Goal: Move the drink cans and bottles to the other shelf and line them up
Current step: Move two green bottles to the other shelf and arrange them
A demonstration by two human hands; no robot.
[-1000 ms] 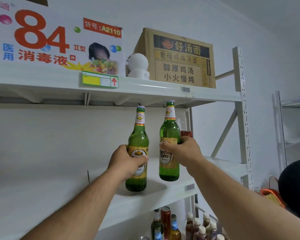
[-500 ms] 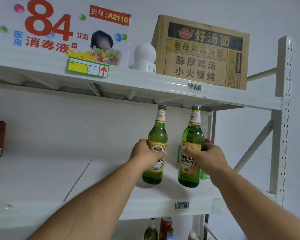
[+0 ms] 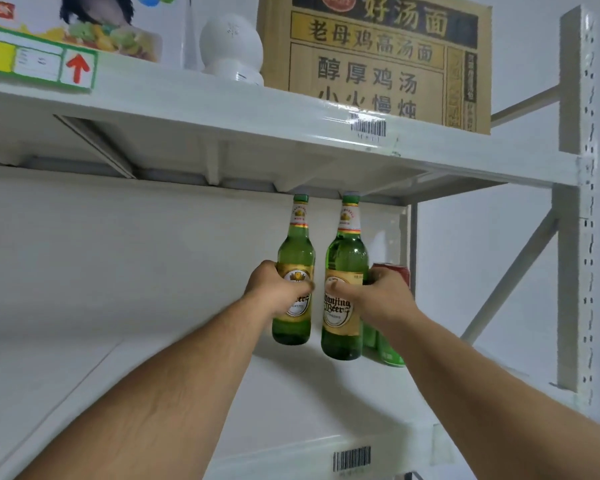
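1. Both green glass beer bottles are now sitting deeper over the white metal shelf (image 3: 291,403) than a second ago, closer to the cans at its right end.
2. Left hand (image 3: 278,289) is grasping the left green glass bottle (image 3: 295,251) around its gold label, upright.
3. Right hand (image 3: 378,292) is grasping the right green glass bottle (image 3: 345,258) likewise, upright, base hanging just above the shelf.
4. Red drink can (image 3: 394,271) and green drink can (image 3: 390,353) are standing just right of and behind the right bottle; the right hand is nearer them.
5. Long axes are running vertical, caps near the upper shelf's underside; setting down likely calls for a straight descent beside the cans.
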